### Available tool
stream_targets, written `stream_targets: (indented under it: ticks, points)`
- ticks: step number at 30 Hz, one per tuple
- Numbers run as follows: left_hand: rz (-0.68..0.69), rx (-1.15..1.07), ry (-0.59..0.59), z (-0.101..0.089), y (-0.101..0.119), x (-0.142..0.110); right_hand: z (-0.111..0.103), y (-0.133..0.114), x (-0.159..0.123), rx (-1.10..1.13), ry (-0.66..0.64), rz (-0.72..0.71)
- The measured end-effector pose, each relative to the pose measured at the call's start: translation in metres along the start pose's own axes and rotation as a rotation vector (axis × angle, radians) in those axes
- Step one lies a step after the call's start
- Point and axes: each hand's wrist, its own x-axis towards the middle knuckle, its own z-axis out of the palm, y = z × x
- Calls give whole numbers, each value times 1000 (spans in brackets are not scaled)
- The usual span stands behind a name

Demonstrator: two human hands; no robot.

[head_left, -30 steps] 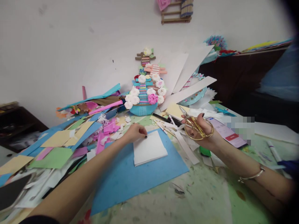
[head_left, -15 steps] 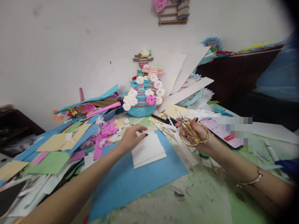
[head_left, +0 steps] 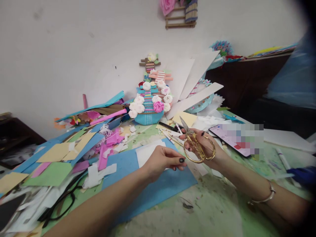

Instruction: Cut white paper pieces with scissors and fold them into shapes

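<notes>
The scissors point(head_left: 199, 149) are gold-handled, their blades apparently silver.

The scissors point(head_left: 195, 140) in your right hand point(head_left: 218, 151) have shiny, gold-toned metal handles and smooth silvery metal blades. On the wrist behind that grip, your bracelet point(head_left: 270, 194) is polished, silvery metal. Just beside the grip, the phone point(head_left: 228, 140) has a smooth, glossy screen. Under your left hand point(head_left: 158, 163), the blue sheet point(head_left: 175, 184) looks flat and matt, and the white paper point(head_left: 146, 153) smooth and matt. Well beyond your grip, the small rack point(head_left: 176, 25) looks like wood, and the blue bag point(head_left: 283, 82) like thin plastic film.
</notes>
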Motion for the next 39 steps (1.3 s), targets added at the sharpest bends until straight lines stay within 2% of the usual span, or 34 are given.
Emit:
stream_targets:
  ticks: [3, 6, 9, 11, 14, 16, 18, 21, 24, 26, 29, 33, 39]
  points:
    - [10, 57, 49, -12, 2, -5, -5, 2, 2, 21, 26, -24]
    - [40, 216, 173, -33, 5, -10, -9, 3, 4, 33, 45, -39]
    - [100, 539, 382, -69, 10, -12, -11, 2, 4, 27, 69, -21]
    - [167, 931, 519, -100, 14, -14, -10, 2, 3, 17, 78, -7]
    - [188, 1107, 578, -138, 19, -19, -9, 2, 3, -5, 75, 5]
    - [212, 1173, 582, -151, 18, -20, -7, 2, 3, -23, 65, 12]
    - [234, 1219, 558, -152, 14, -17, -6, 2, 2, -37, 57, 22]
    - [247, 1240, 440, -141, 5, -2, -4, 2, 2, -46, 61, 34]
    - [203, 1209, 348, -128, -2, 18, -2, 1, 1, -70, 77, 41]
    - [166, 1171, 331, -124, -3, 28, -2, 0, 2, -89, 87, 56]
    - [151, 1092, 358, -123, -1, 34, -5, 0, 3, -95, 93, 83]
    - [178, 929, 411, -125, 5, 28, -10, 3, 5, -91, 89, 129]
    - [188, 521, 540, -118, 10, 12, -9, 13, 6, -146, 119, 219]
